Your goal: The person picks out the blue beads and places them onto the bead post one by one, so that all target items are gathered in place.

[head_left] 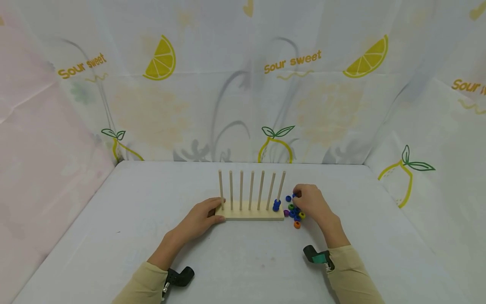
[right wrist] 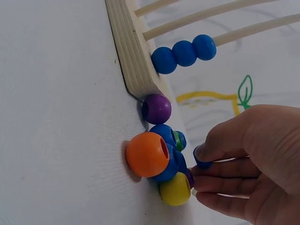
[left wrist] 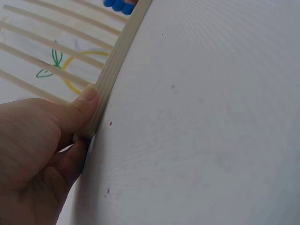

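A pale wooden peg stand (head_left: 250, 214) with several upright rods stands on the white table. My left hand (head_left: 201, 217) grips its left end; in the left wrist view the thumb (left wrist: 86, 96) presses the edge of the base. Three blue beads (right wrist: 185, 53) are stacked at the foot of the rightmost rod. To the right of the stand, my right hand (head_left: 312, 202) pinches a blue bead (right wrist: 202, 160) between thumb and fingers. Loose beads lie just below that hand, among them an orange bead (right wrist: 147, 154), a yellow bead (right wrist: 175, 189) and a purple bead (right wrist: 157, 108).
A green bead (head_left: 291, 207) and several blue ones sit within the loose pile, partly hidden by each other. The purple bead lies close to the stand's right end. A patterned cloth (head_left: 228, 105) hangs behind the white table (head_left: 243, 266).
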Tool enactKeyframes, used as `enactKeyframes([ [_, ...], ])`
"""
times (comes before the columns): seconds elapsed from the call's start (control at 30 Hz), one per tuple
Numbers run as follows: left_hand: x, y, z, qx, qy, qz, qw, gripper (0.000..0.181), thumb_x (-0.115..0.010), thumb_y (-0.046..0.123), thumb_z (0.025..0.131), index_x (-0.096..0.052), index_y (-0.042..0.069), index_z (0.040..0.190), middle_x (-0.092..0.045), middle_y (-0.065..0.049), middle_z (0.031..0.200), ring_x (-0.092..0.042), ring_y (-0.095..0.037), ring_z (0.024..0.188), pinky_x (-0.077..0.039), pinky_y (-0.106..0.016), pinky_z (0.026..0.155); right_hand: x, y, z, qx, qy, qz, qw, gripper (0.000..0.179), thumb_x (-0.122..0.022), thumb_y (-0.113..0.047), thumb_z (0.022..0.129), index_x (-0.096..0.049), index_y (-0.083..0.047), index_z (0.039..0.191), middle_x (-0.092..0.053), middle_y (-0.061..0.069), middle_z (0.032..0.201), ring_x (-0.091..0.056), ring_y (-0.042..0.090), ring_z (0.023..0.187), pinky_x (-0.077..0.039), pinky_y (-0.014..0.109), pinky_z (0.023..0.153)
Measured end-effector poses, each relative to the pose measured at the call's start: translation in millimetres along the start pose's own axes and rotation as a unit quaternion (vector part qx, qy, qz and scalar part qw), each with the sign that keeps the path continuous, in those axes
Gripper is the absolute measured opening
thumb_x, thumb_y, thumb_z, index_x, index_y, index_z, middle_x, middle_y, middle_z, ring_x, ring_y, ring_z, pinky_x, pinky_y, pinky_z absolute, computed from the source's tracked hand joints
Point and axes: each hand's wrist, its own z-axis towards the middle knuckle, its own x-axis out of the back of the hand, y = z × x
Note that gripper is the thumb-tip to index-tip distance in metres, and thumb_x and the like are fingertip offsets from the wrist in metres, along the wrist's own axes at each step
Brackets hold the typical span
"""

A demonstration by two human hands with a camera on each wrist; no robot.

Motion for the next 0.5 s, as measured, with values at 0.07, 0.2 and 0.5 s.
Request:
enactKeyframes([
  [0.07,-0.3,0.1,0.1,0.000,0.000,-0.001,1.0000,0.058,-0.070,0.024,0.093,-0.052,0.007,0.144,-0.050,-0.012,0.150,-0.042,-0.032,0.143,-0.038,-0.049,0.117,0.9,-0.8,-0.3,0.000,0.000,0.004,1.0000,0.023,-0.064,-0.007,0.089,-0.069,0.001,0.110,-0.070,0.015,0.097,-0.060,0.022,0.080,-0.059,0.042,0.079],
  [0.2,-0.1,0.1,-0.2,0.000,0.001,-0.001,1.0000,0.058,-0.070,0.024,0.093,-0.051,0.007,0.144,-0.050,-0.012,0.150,-0.043,-0.033,0.143,-0.038,-0.049,0.117,3.3,-4.3,-1.4,0.009,0.006,0.012,0.9999,0.025,-0.064,-0.007,0.089,-0.069,0.001,0.112,-0.070,0.015,0.100,-0.060,0.022,0.081,-0.059,0.043,0.081],
  [0.5,0.5,-0.1,0.0,0.003,-0.005,-0.002,1.0000,0.060,-0.070,0.024,0.093,-0.049,0.006,0.146,-0.049,-0.012,0.151,-0.041,-0.033,0.144,-0.036,-0.049,0.118,4.8,-8.7,-2.9,0.045,0.027,0.033,0.9981,0.025,-0.065,-0.008,0.089,-0.070,0.000,0.112,-0.071,0.014,0.101,-0.061,0.021,0.084,-0.059,0.041,0.080],
])
